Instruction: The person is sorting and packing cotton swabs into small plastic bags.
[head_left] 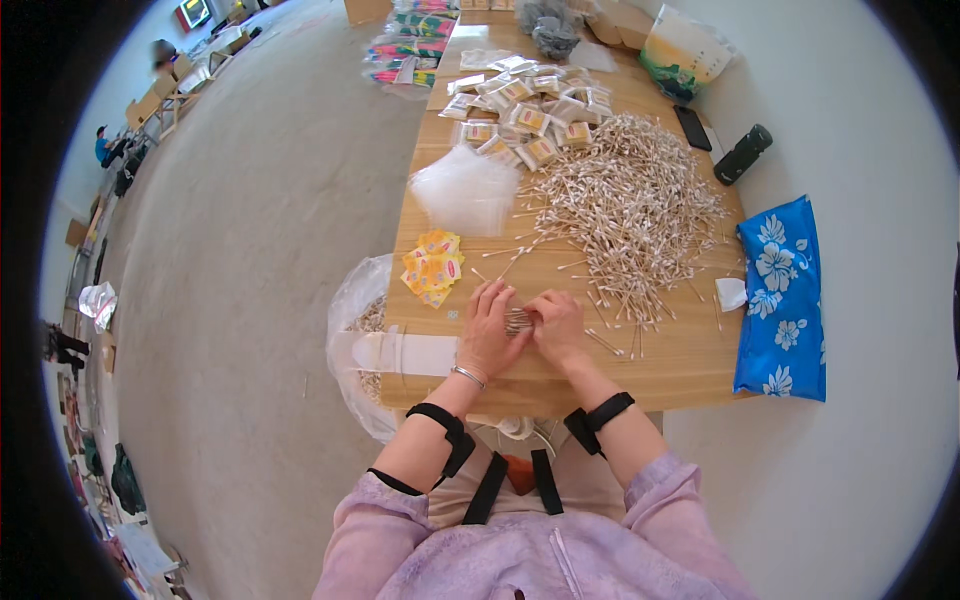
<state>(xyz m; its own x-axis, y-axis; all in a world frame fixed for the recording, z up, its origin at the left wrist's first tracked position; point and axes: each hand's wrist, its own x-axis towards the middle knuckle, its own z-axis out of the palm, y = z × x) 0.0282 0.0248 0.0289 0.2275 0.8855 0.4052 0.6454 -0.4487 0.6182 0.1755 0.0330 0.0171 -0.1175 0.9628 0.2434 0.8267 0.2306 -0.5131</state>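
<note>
A small bundle of cotton swabs [517,321] lies between my hands near the table's front edge. My left hand [487,330] curls round its left side, and my right hand [556,325] grips its right side with bent fingers. Beyond my hands spreads a large heap of loose cotton swabs [630,200], with stray ones reaching toward my fingers. Orange and yellow printed cards [433,268] are scattered left of my left hand. Behind them rests a stack of clear plastic bags [465,190]. Several filled packets [530,120] are piled farther back.
A clear bag of swabs [340,330] hangs at the table's left edge beside a white strip [425,355]. Along the right stand a blue floral pouch [785,300], a dark bottle [743,155], a phone [692,128] and a white-green bag [685,55]. The wall borders the right.
</note>
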